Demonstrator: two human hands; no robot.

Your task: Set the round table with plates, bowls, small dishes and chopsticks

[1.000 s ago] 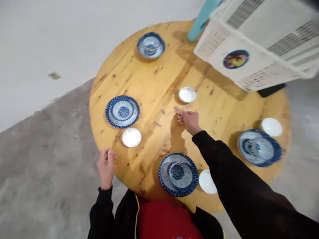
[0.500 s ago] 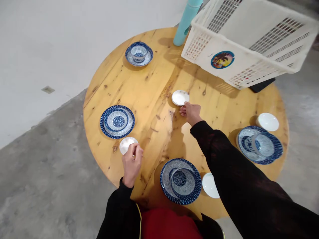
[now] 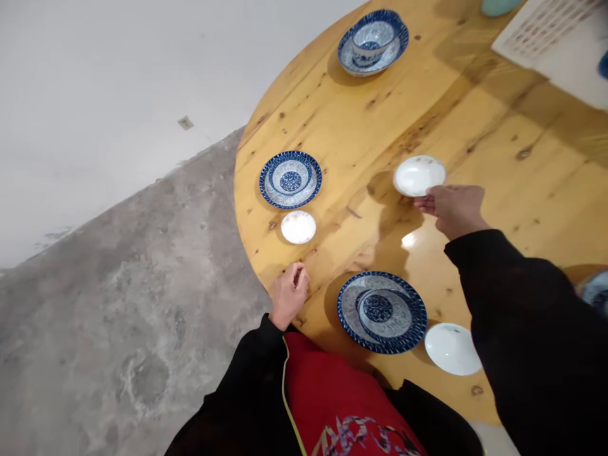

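Right fingers (image 3: 427, 204) pinching dish (image 3: 417, 175), left fingers (image 3: 304, 280) curled

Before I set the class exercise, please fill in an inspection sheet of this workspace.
Surface: round wooden table, knotted, with a bright glare spot.
Job's things: held saucer, white; left saucer and near saucer, both on the table; left plate, near plate and far plate, blue-patterned, each bearing a bowl; another blue-patterned dish, cut off at the right edge.
Clutter: white perforated crate and turquoise object, both cut off.
Hands: right hand grips the held saucer's rim; left hand loosely curled, nothing seen in it.
Cables: nothing seen.
Surroundings: pale wall, grey floor.
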